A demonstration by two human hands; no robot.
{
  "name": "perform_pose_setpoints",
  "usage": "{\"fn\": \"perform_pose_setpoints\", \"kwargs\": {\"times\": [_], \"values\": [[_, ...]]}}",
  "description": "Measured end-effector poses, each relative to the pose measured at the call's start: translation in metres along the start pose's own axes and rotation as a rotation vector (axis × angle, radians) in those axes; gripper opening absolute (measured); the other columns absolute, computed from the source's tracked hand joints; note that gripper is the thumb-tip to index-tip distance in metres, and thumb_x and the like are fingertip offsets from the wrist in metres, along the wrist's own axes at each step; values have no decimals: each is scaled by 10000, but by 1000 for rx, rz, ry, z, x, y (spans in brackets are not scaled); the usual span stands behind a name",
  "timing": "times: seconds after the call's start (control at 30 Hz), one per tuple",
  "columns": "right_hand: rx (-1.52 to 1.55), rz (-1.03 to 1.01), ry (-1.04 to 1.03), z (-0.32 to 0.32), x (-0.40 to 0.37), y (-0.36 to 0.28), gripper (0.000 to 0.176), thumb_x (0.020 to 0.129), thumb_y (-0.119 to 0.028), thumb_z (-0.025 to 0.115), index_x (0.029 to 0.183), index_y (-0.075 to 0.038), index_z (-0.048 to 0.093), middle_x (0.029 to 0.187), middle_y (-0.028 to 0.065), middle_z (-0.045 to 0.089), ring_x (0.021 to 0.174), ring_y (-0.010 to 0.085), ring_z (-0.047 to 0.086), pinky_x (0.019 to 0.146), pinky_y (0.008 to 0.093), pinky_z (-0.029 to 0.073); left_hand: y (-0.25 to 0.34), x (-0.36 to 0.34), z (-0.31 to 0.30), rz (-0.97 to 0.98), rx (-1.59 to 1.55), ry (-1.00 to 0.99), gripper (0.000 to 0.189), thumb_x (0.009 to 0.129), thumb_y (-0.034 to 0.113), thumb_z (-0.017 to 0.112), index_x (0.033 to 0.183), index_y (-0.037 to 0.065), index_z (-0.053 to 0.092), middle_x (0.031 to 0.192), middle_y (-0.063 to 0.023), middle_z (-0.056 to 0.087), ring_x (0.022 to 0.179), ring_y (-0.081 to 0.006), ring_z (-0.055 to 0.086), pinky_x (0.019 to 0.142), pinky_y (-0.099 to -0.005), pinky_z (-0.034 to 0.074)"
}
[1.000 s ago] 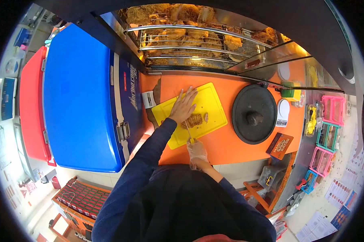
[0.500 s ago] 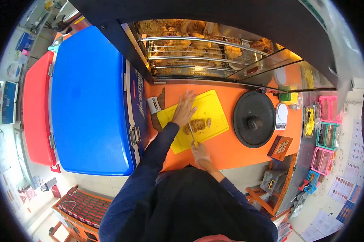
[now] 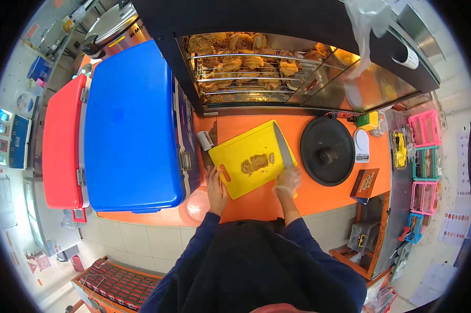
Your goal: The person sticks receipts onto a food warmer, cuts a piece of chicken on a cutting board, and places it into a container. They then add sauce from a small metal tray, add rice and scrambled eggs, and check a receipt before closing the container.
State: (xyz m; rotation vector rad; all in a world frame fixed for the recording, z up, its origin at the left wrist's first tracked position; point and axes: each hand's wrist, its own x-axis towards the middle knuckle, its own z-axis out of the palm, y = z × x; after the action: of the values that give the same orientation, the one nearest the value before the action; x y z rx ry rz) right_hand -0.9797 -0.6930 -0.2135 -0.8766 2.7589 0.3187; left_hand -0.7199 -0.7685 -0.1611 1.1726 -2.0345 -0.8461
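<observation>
A yellow cutting board (image 3: 235, 148) lies at an angle on the orange counter. Sliced breaded meat (image 3: 254, 164) rests near its middle, with a small piece apart on the right and crumbs around it. My right hand (image 3: 287, 181), in a clear plastic glove, is closed around the handle of a knife (image 3: 283, 147). The blade points away from me along the board's right side, clear of the meat. My bare left hand (image 3: 216, 189) is at the board's left corner beside the handle slot, fingers stretched out; whether it grips the edge is not clear.
A blue cooler box (image 3: 128, 130) stands left of the board, near a pink bowl (image 3: 196, 206). To the right are a round black lid (image 3: 326, 141), a white scale (image 3: 361, 143) and a small box (image 3: 365, 183). A display warmer (image 3: 246, 110) with fried chicken (image 3: 235, 62) stands behind.
My left hand has left the meat for the board's left corner. The knife has moved from the meat to the board's right side with my right hand. The camera view has shifted.
</observation>
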Motion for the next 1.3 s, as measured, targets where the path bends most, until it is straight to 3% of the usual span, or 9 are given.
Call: {"fn": "perform_pose_setpoints", "kwargs": {"times": [0.1,0.2,0.67,0.73,0.8,0.9,1.0,1.13,1.3], "values": [[272,-294,251,-15,1,-44,920,819,-519,603,1485,-50,174,1393,255,375,1275,368,412,969,456,414,8,-22,-10,-86,-21,-15,485,812,-44,461,1293,20,437,1388,-181,383,1380,-381,249,1134,-468,221],[380,-292,-421,-79,-16,-89,909,754,-575,633,1469,-129,290,1519,277,133,1396,451,168,1082,539,276,16,-36,-21,-41,-17,32,485,802,-56,440,1282,15,447,1383,-190,386,1369,-386,268,1130,-458,228],[292,-592,-69,75,21,-123,297,872,-242,582,1152,-172,513,1114,207,574,931,298,617,733,429,511,75,-102,-14,-114,120,193,408,818,-62,418,1210,24,488,1333,-175,430,1378,-384,257,1122,-472,224],[1054,-549,-218,8,23,-46,297,816,-145,624,1080,-147,487,1007,142,583,767,256,621,603,344,516,87,-104,7,-106,133,218,388,819,-68,416,1184,26,507,1301,-173,459,1358,-374,305,1111,-460,249],[2242,-431,-1125,-66,21,38,369,744,-110,667,1061,-140,478,916,78,541,774,196,588,558,276,487,97,-111,43,-93,6,143,343,807,-98,416,1100,14,554,1217,-167,519,1243,-341,447,1026,-425,369],[2528,-695,-1169,-152,19,185,368,741,-100,671,1052,-135,478,862,32,492,775,167,555,552,240,458,138,-111,114,-79,-197,-143,328,788,-119,429,1043,16,584,1118,-157,559,1064,-314,558,889,-387,465],[2509,-927,-561,-199,25,341,377,731,-92,676,1052,-122,481,888,44,516,798,157,556,559,241,461,218,-101,212,216,-212,-290,321,779,-122,459,1034,22,592,1108,-144,539,945,-282,595,801,-352,496],[2011,-265,295,-184,71,539,327,720,-115,664,992,-103,483,823,36,516,782,143,555,512,275,472,386,-85,313,465,-151,-699,458,889,131,541,1339,188,480,1090,-148,493,764,-286,613,624,-380,520],[749,218,-140,-91,157,575,241,741,-120,589,976,-73,614,1005,145,610,901,256,632,762,377,514,465,-91,428,430,164,-758,517,911,414,548,1366,193,445,1043,-153,509,733,-332,633,585,-408,521]]}}
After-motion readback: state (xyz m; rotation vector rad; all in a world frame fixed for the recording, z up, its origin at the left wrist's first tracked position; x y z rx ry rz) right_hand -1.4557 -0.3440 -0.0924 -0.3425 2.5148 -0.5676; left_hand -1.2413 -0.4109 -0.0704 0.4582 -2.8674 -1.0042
